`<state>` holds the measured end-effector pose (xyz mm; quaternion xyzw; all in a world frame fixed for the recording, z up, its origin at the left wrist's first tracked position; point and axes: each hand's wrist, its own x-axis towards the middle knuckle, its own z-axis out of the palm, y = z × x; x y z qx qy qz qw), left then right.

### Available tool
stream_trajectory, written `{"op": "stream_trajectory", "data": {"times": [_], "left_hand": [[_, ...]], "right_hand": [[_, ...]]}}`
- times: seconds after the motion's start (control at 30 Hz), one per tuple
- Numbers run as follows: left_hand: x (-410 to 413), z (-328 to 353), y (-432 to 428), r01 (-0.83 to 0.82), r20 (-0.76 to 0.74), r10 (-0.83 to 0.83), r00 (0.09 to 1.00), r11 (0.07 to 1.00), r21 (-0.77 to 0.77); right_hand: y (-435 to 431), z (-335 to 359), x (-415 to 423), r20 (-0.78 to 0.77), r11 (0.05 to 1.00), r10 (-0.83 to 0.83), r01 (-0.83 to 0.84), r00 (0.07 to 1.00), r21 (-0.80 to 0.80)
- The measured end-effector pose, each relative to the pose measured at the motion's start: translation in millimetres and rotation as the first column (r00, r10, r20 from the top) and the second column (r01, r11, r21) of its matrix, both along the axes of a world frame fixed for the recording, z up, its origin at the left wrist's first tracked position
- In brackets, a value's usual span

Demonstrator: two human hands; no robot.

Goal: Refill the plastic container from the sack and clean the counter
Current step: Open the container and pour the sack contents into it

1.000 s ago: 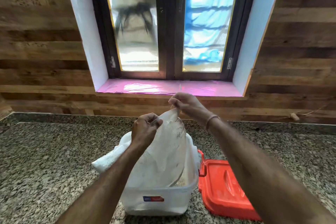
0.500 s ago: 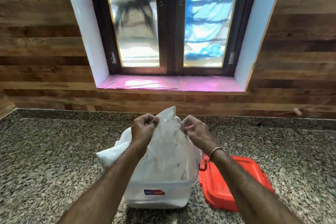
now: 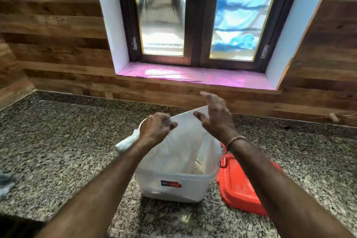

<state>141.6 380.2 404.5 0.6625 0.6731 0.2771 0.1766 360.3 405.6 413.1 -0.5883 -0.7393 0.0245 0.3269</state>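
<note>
A white woven sack [image 3: 179, 141] stands upended in a translucent plastic container [image 3: 173, 185] on the granite counter [image 3: 58, 150]. My left hand [image 3: 157, 128] grips the sack's upper left edge, fingers curled into the cloth. My right hand [image 3: 214, 116] is beside the sack's top right corner with its fingers spread and straight, blurred by motion; I cannot tell if it touches the cloth. Pale grain [image 3: 198, 168] shows inside the container at the right.
The container's red lid [image 3: 239, 185] lies flat on the counter just right of it. A dark object [image 3: 6, 181] sits at the left edge. A wood-panelled wall and a window with a pink sill [image 3: 193, 76] run behind the counter.
My right hand has let go of the sack's top edge and opened, moving up and right. My left hand keeps its grip. The camera has tilted slightly.
</note>
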Motion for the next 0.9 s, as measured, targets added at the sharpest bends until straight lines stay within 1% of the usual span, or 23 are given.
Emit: {"op": "stream_trajectory", "data": {"times": [0.03,0.07,0.1,0.13,0.17,0.2,0.23,0.3,0.33,0.37,0.43,0.47,0.5,0.53,0.6,0.67,0.7,0.73,0.8,0.87,0.9], "left_hand": [[4.2,2.2,0.8,-0.003,-0.01,0.003,1.0,1.0,0.006],[7.5,4.9,1.7,-0.001,-0.028,0.002,1.0,1.0,0.016],[9.2,7.9,2.0,-0.003,-0.046,0.004,0.999,1.0,0.031],[9.8,11.1,2.0,-0.004,-0.055,0.006,0.998,0.999,0.046],[9.7,13.4,2.2,0.0,-0.054,0.003,0.999,0.998,0.056],[9.4,15.5,1.5,0.011,-0.051,-0.008,0.999,0.998,0.058],[9.5,16.9,0.7,0.02,-0.051,-0.017,0.999,0.998,0.056],[8.2,20.4,-2.2,0.022,-0.062,-0.02,0.998,0.999,0.043],[4.4,22.3,-3.7,0.023,-0.105,-0.02,0.994,1.0,0.021],[-3.1,23.2,-5.1,0.026,-0.183,-0.028,0.983,1.0,-0.012],[-24.6,26.3,-11.6,0.025,-0.315,-0.062,0.947,0.992,-0.12],[-35.5,28.9,-15.3,0.011,-0.338,-0.063,0.939,0.988,-0.152],[-44.5,31.0,-18.1,-0.006,-0.344,-0.047,0.938,0.989,-0.151],[-51.2,32.6,-19.9,-0.019,-0.341,-0.023,0.94,0.993,-0.121],[-54.6,34.7,-20.9,-0.039,-0.326,0.025,0.945,0.998,-0.039],[-48.3,37.0,-20.8,-0.021,-0.309,0.026,0.951,1.0,0.019],[-44.2,38.6,-19.4,0.003,-0.307,0.013,0.952,0.999,0.054],[-40.3,41.5,-17.7,0.023,-0.313,0.006,0.95,0.996,0.09],[-39.6,48.7,-14.5,0.016,-0.297,0.026,0.954,0.99,0.137],[-52.0,53.3,-13.8,-0.033,-0.221,0.052,0.974,0.995,0.089],[-61.4,52.7,-15.2,-0.043,-0.159,0.05,0.986,0.998,0.048]], "right_hand": [[-1.1,0.9,-5.7,0.167,0.99,0.011,-0.034,0.986,0.134],[-2.7,4.1,-10.9,0.29,0.977,0.049,-0.107,0.956,0.187],[-4.4,7.1,-15.5,0.398,0.973,0.107,-0.178,0.911,0.147],[-4.2,6.2,-18.7,0.468,0.976,0.165,-0.213,0.868,0.05],[-4.8,5.6,-20.5,0.502,0.975,0.213,-0.213,0.838,-0.059],[-4.6,4.5,-20.7,0.505,0.971,0.238,-0.195,0.829,-0.138],[-4.8,5.7,-20.6,0.489,0.971,0.237,-0.181,0.839,-0.158],[-3.4,10.8,-18.3,0.39,0.983,0.183,-0.174,0.903,-0.059],[-2.0,13.2,-15.8,0.334,0.989,0.14,-0.147,0.932,-0.006],[-1.0,15.2,-12.5,0.279,0.993,0.107,-0.114,0.954,0.009],[0.8,16.6,-5.8,0.16,0.999,0.042,-0.04,0.986,-0.021],[1.1,15.1,-3.6,0.117,0.999,0.016,-0.01,0.993,-0.049],[1.5,12.9,-3.3,0.09,0.998,0.001,0.005,0.996,-0.063],[1.8,10.4,-5.3,0.088,0.998,0.005,0.0,0.996,-0.059],[-0.9,8.5,-17.4,0.099,0.993,0.109,-0.104,0.989,-0.053],[-5.8,10.2,-36.9,0.17,0.965,0.258,-0.243,0.951,-0.102],[-7.3,10.8,-46.4,0.22,0.957,0.286,-0.266,0.933,-0.113],[-6.0,9.8,-53.5,0.236,0.96,0.278,-0.263,0.931,-0.097],[0.1,9.6,-57.4,0.171,0.978,0.207,-0.198,0.963,-0.067],[8.8,11.4,-52.0,0.079,0.99,0.104,-0.096,0.991,-0.104],[12.6,13.1,-47.3,0.038,0.99,0.062,-0.056,0.997,-0.128]]}}
